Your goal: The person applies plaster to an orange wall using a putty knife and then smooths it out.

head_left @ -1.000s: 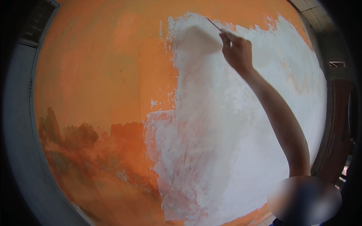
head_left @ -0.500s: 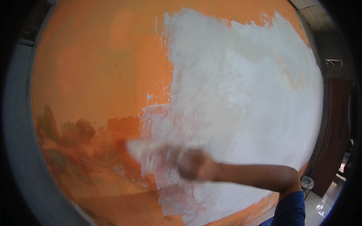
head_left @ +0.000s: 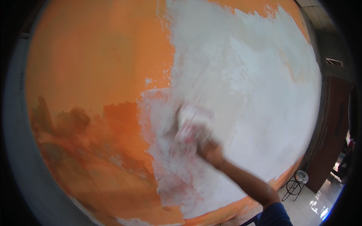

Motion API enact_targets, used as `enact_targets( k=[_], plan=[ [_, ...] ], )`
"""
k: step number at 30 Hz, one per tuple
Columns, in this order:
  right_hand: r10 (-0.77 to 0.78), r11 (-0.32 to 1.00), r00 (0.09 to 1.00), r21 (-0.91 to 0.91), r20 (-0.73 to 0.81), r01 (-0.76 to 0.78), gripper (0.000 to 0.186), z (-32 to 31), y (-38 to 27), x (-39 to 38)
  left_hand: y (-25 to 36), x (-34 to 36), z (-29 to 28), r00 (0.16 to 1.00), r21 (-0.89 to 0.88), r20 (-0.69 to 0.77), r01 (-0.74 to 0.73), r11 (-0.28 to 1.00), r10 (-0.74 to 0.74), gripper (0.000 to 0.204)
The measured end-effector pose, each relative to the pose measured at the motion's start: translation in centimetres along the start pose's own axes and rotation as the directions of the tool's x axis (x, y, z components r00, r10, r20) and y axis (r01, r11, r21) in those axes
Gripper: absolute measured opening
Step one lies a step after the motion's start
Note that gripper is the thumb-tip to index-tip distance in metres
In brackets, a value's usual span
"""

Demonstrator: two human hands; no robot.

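Observation:
My right hand (head_left: pixel 211 152) reaches up from the lower right, wrapped round the handle of a wide paintbrush (head_left: pixel 193 118). Motion smears the brush, but its broad, whitish head with pink stains shows against the wall. It is over a patch of thin white paint (head_left: pixel 181 162), where reddish colour shows through. To the right, thicker white paint (head_left: pixel 260 101) covers much of the wall; its left border is ragged. Bare orange wall (head_left: pixel 94 64) with a brownish, tree-like picture low down lies to the left. My left hand is out of view.
At the lower right, a round metal stool (head_left: pixel 292 189) bears a pale container (head_left: pixel 301 176) on the tiled floor (head_left: pixel 316 199). Behind it stands a dark brown door panel (head_left: pixel 332 132). A grey door or frame (head_left: pixel 17 124) borders the wall at the left.
My right hand has swung the brush up and to the right, from the orange edge onto the white paint. The view has shifted slightly, bringing more of the stool into sight.

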State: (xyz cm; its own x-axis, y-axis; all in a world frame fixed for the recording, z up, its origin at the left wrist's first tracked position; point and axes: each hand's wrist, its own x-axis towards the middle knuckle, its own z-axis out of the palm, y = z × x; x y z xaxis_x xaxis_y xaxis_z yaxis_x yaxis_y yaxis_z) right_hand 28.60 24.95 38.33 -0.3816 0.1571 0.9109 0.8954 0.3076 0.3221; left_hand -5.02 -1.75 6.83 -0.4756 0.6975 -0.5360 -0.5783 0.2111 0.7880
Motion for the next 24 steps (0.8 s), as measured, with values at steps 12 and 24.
enact_targets(
  k=[12,24],
  plan=[
    [-0.023,0.995,0.916,-0.095,-0.401,-0.016,0.038,-10.2,0.1,9.5,0.9,1.0,1.2,0.999,-0.014,-0.032,0.013,1.0,-0.013,0.05],
    [-0.176,0.932,0.961,0.35,0.214,0.092,0.038,-3.0,-16.4,-14.1,-1.2,2.9,0.3,0.995,-0.062,-0.019,0.094,0.994,-0.095,0.047]
  ],
)
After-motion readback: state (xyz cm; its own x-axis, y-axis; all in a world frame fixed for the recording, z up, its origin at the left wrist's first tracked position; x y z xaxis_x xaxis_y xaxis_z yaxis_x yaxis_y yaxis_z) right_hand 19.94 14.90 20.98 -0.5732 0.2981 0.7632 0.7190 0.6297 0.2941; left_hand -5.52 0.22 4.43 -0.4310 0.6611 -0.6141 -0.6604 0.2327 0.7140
